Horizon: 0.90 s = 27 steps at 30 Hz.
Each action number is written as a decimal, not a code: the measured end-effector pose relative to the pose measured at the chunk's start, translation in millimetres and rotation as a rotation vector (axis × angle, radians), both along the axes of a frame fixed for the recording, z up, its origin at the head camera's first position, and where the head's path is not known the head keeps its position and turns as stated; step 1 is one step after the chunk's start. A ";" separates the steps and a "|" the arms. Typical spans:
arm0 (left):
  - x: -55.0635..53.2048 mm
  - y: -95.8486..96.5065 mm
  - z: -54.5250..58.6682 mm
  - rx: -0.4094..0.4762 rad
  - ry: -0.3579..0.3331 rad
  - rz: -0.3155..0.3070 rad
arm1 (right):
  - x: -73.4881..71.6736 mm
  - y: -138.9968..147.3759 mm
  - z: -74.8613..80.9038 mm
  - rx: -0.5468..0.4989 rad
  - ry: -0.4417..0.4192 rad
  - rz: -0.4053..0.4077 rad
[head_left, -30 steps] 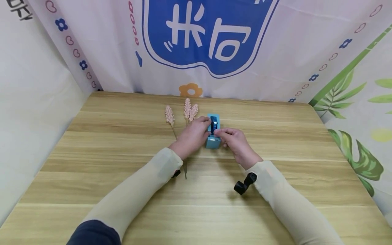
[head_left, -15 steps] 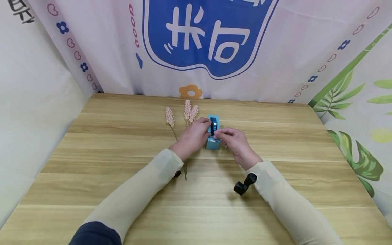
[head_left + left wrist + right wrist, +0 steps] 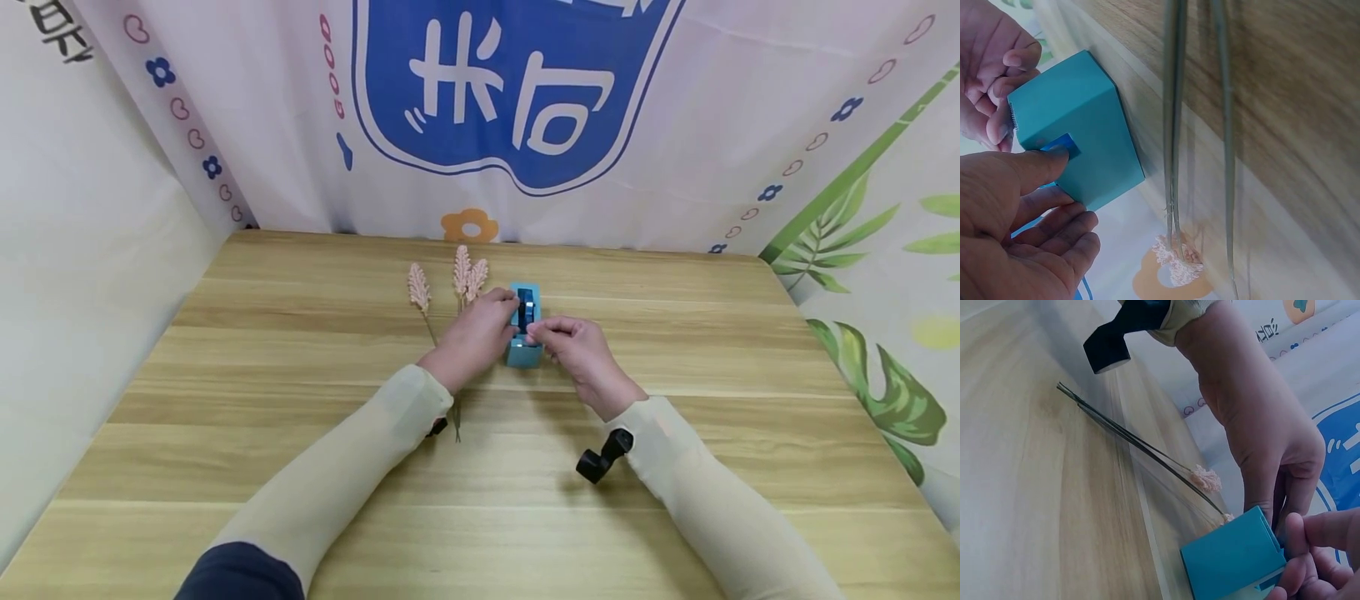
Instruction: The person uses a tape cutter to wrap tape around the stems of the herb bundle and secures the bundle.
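crowding teal dispenser's (image 3: 1094,122) toothed edge (image 3: 1014,115), little room: right fingers (image 3: 999,119), seemingly pinched

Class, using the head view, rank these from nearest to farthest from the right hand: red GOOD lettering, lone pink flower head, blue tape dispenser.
1. Blue tape dispenser, just left of the right hand.
2. Lone pink flower head, farther left.
3. Red GOOD lettering, on the curtain, upper left.

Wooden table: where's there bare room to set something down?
Free table lies between right sleeve and right edge, between left sleeve and left edge, and between the sleeves in the foreground. The back centre is crowded: left hand and right hand flank the blue tape dispenser, and pink flowers lie partly beneath the left hand.
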State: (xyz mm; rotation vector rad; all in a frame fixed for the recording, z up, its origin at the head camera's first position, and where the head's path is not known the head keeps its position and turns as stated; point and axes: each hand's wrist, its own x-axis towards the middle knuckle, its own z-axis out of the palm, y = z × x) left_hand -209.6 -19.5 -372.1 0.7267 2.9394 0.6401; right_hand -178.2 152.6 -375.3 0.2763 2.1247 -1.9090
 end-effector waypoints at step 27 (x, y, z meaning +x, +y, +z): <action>1.0 0.7 -0.1 -0.003 0.012 -0.002 | 22.5 1.8 -3.5 -0.024 0.018 0.024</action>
